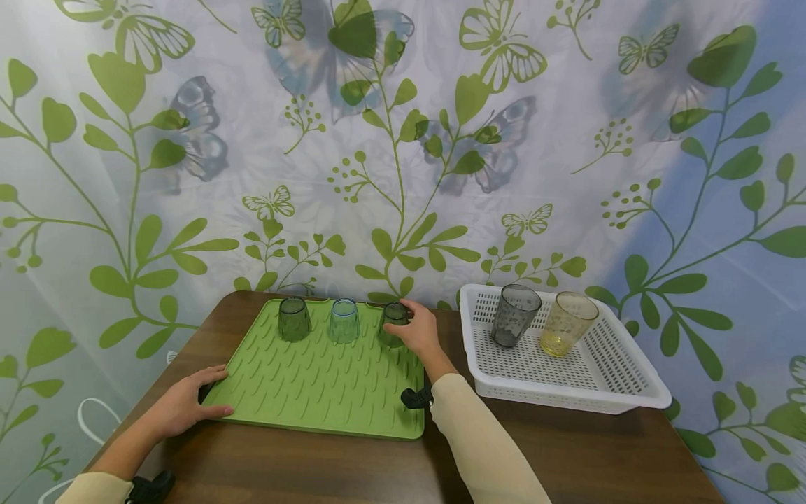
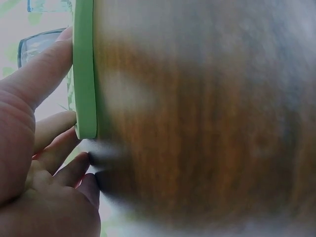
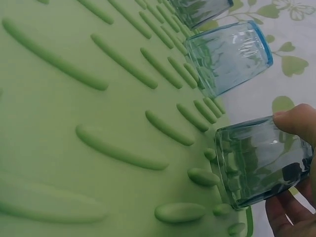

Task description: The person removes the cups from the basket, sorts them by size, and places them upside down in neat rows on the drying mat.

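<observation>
A green ridged drying mat (image 1: 321,392) lies on the table. At its back right corner my right hand (image 1: 423,334) grips a smoky grey glass (image 1: 390,329), thumb on one side and fingers on the other. In the right wrist view this glass (image 3: 254,160) stands with its wide end at the mat. A clear blue glass (image 1: 344,323) and another dark grey glass (image 1: 294,322) stand to its left in a row along the back. My left hand (image 1: 182,402) rests at the mat's front left corner, thumb and fingers spread and touching its edge.
Right of the mat sits a white perforated plastic basket (image 1: 567,395). Inside are a tall grey tumbler (image 1: 515,318) and a yellowish tumbler (image 1: 569,325), both leaning. The brown wooden table (image 1: 302,462) backs onto a leaf-patterned curtain (image 1: 403,175). A white cable (image 1: 85,420) hangs at the left.
</observation>
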Demonstrator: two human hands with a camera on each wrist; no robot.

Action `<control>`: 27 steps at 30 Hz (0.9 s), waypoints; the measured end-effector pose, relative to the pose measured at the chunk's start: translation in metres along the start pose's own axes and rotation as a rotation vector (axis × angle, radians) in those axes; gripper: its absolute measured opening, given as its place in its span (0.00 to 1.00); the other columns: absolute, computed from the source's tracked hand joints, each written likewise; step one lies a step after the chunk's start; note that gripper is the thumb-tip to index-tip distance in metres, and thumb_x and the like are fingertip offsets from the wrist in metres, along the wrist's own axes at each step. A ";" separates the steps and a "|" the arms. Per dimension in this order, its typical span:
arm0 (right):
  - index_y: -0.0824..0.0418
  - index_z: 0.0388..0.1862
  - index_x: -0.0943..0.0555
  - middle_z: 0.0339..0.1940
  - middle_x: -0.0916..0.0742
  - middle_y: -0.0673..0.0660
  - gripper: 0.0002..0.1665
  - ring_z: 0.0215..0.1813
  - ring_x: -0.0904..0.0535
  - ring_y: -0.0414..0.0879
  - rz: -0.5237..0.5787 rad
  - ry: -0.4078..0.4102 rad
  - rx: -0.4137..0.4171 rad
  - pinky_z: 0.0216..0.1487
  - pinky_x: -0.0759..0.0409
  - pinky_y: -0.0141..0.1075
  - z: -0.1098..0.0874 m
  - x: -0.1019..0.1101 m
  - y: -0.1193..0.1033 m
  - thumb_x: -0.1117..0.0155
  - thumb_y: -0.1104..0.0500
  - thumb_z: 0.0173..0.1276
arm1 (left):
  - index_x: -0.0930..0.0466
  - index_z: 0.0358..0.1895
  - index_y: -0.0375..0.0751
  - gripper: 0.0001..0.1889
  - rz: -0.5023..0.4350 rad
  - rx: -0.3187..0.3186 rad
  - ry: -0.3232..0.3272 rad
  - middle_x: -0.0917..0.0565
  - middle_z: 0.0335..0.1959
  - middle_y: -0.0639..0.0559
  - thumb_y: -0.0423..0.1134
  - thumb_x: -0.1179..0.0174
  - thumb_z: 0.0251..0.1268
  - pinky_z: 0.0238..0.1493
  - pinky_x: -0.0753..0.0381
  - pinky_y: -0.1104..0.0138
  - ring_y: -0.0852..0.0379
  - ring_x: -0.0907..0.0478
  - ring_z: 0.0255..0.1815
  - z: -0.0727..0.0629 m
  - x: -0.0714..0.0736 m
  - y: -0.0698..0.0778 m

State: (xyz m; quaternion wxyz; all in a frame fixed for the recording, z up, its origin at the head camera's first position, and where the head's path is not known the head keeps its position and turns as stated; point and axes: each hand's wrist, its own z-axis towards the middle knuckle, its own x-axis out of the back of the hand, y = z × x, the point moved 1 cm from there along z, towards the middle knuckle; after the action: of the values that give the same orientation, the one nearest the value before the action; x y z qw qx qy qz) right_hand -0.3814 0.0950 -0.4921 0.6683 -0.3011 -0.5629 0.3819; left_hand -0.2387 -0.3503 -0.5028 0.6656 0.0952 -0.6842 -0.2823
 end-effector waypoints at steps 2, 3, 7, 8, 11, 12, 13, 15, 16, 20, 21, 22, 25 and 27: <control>0.56 0.74 0.26 0.68 0.19 0.60 0.43 0.66 0.21 0.58 0.003 0.002 -0.006 0.60 0.17 0.55 0.000 0.000 0.000 0.20 0.51 0.61 | 0.28 0.68 0.24 0.47 -0.002 -0.001 -0.001 0.30 0.71 0.25 0.56 0.25 0.55 0.59 0.27 0.32 0.20 0.35 0.70 0.001 0.000 -0.001; 0.56 0.74 0.26 0.67 0.19 0.60 0.43 0.66 0.21 0.58 0.006 0.002 -0.012 0.60 0.17 0.55 0.000 0.000 0.000 0.20 0.51 0.61 | 0.28 0.69 0.24 0.47 -0.004 0.000 -0.002 0.30 0.72 0.25 0.56 0.25 0.55 0.59 0.27 0.32 0.20 0.35 0.70 0.001 0.000 -0.001; 0.55 0.74 0.26 0.66 0.18 0.60 0.43 0.66 0.22 0.58 0.010 0.000 -0.021 0.59 0.17 0.54 -0.001 0.001 0.000 0.20 0.51 0.61 | 0.28 0.69 0.23 0.47 -0.007 -0.003 -0.002 0.31 0.72 0.25 0.56 0.24 0.55 0.59 0.27 0.32 0.20 0.36 0.70 0.001 0.000 -0.002; 0.55 0.74 0.26 0.66 0.18 0.59 0.43 0.66 0.22 0.58 0.009 -0.001 -0.023 0.59 0.17 0.54 -0.001 0.001 0.000 0.20 0.51 0.61 | 0.28 0.69 0.23 0.47 -0.007 -0.004 -0.001 0.31 0.72 0.25 0.56 0.24 0.55 0.59 0.27 0.32 0.20 0.36 0.70 0.001 0.000 -0.002; 0.56 0.74 0.26 0.66 0.18 0.59 0.43 0.67 0.22 0.59 0.001 -0.007 -0.026 0.60 0.17 0.55 -0.001 0.001 0.000 0.20 0.50 0.61 | 0.28 0.69 0.23 0.47 -0.007 -0.005 -0.001 0.31 0.72 0.25 0.56 0.24 0.55 0.59 0.27 0.32 0.20 0.36 0.70 0.001 0.000 -0.002; 0.55 0.74 0.26 0.66 0.18 0.59 0.43 0.67 0.22 0.59 -0.004 -0.008 -0.027 0.60 0.17 0.55 -0.001 0.001 0.000 0.20 0.50 0.61 | 0.28 0.68 0.23 0.47 -0.008 -0.004 -0.002 0.31 0.72 0.25 0.56 0.24 0.55 0.59 0.27 0.32 0.20 0.35 0.70 0.001 -0.001 -0.002; 0.55 0.74 0.26 0.66 0.18 0.58 0.43 0.67 0.22 0.58 -0.005 -0.009 -0.029 0.60 0.17 0.55 -0.002 0.001 0.000 0.20 0.50 0.61 | 0.28 0.69 0.23 0.47 -0.008 -0.004 -0.002 0.31 0.72 0.25 0.56 0.24 0.55 0.59 0.27 0.32 0.20 0.35 0.70 0.001 0.000 -0.002; 0.55 0.74 0.26 0.67 0.18 0.58 0.43 0.67 0.22 0.58 -0.008 -0.009 -0.031 0.61 0.18 0.55 -0.002 0.001 0.000 0.20 0.49 0.61 | 0.29 0.69 0.23 0.47 -0.009 -0.003 -0.003 0.31 0.72 0.25 0.56 0.24 0.55 0.59 0.27 0.32 0.20 0.35 0.70 0.001 -0.001 -0.002; 0.55 0.74 0.26 0.67 0.18 0.58 0.43 0.67 0.22 0.58 -0.009 -0.009 -0.032 0.61 0.18 0.55 -0.001 0.001 0.000 0.20 0.49 0.61 | 0.29 0.69 0.23 0.47 -0.011 -0.002 -0.004 0.31 0.72 0.25 0.56 0.24 0.55 0.59 0.26 0.33 0.20 0.35 0.70 0.001 -0.001 -0.003; 0.54 0.75 0.27 0.70 0.20 0.58 0.45 0.68 0.23 0.58 -0.017 -0.014 -0.036 0.61 0.18 0.56 -0.001 0.001 0.002 0.20 0.49 0.60 | 0.28 0.69 0.24 0.47 -0.010 -0.001 -0.003 0.31 0.72 0.25 0.56 0.24 0.55 0.58 0.26 0.33 0.20 0.35 0.70 0.002 -0.001 -0.003; 0.54 0.75 0.27 0.71 0.20 0.58 0.45 0.68 0.23 0.58 -0.020 -0.016 -0.038 0.61 0.18 0.56 -0.001 0.001 0.002 0.20 0.48 0.60 | 0.28 0.69 0.24 0.46 -0.010 -0.001 -0.003 0.31 0.72 0.25 0.56 0.24 0.55 0.58 0.26 0.32 0.20 0.35 0.70 0.002 -0.001 -0.004; 0.54 0.75 0.27 0.72 0.21 0.58 0.46 0.68 0.23 0.59 -0.019 -0.021 -0.043 0.62 0.18 0.56 -0.001 0.002 0.002 0.19 0.48 0.60 | 0.28 0.69 0.24 0.46 -0.010 -0.002 -0.003 0.31 0.72 0.25 0.56 0.24 0.55 0.58 0.26 0.32 0.20 0.35 0.70 0.002 -0.001 -0.004; 0.52 0.76 0.28 0.74 0.23 0.56 0.46 0.69 0.23 0.58 -0.012 -0.037 -0.057 0.62 0.18 0.56 -0.001 0.003 0.002 0.19 0.48 0.60 | 0.28 0.69 0.24 0.46 -0.007 -0.004 -0.002 0.31 0.72 0.25 0.56 0.24 0.55 0.58 0.27 0.32 0.20 0.35 0.70 0.002 0.000 -0.004; 0.52 0.76 0.29 0.75 0.24 0.56 0.47 0.70 0.24 0.58 0.006 -0.045 -0.056 0.62 0.18 0.55 -0.002 0.006 0.001 0.19 0.48 0.60 | 0.28 0.69 0.24 0.46 -0.005 -0.003 -0.002 0.31 0.72 0.25 0.56 0.24 0.55 0.58 0.26 0.32 0.20 0.35 0.69 0.003 0.000 -0.004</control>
State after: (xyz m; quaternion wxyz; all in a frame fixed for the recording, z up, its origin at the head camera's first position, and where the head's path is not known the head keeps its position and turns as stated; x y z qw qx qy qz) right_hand -0.3788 0.1002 -0.4902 0.6456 -0.3125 -0.5875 0.3747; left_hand -0.2422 -0.3528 -0.5048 0.6643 0.0956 -0.6844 -0.2850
